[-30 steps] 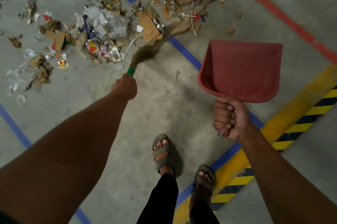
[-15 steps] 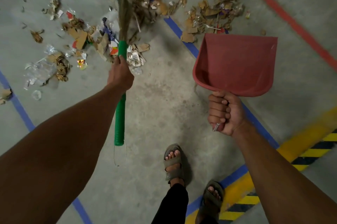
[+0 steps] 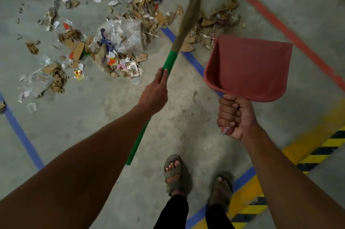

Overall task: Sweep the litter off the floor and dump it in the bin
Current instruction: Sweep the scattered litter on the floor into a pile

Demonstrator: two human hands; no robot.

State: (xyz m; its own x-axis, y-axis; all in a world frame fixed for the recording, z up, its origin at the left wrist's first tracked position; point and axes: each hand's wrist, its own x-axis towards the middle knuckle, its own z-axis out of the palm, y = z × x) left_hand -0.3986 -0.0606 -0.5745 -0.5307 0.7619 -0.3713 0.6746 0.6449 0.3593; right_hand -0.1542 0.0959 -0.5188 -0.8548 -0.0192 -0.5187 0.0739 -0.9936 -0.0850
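My left hand holds the green handle of a broom. Its brown bristles point up and away over the litter. The litter is a spread of torn cardboard, paper scraps and clear plastic across the concrete floor ahead and to the left. More scraps lie just beyond a blue floor line. My right hand grips the handle of a red dustpan, held above the floor with its open mouth facing away. No bin is in view.
Blue tape lines cross the floor, a red line runs at the right, and a yellow-black hazard stripe lies at the lower right. My sandalled feet stand on bare concrete below the hands.
The broom has swung from left to right, its bristles now over the blue line. My left hand has slid along the handle. The dustpan has stayed nearly still.
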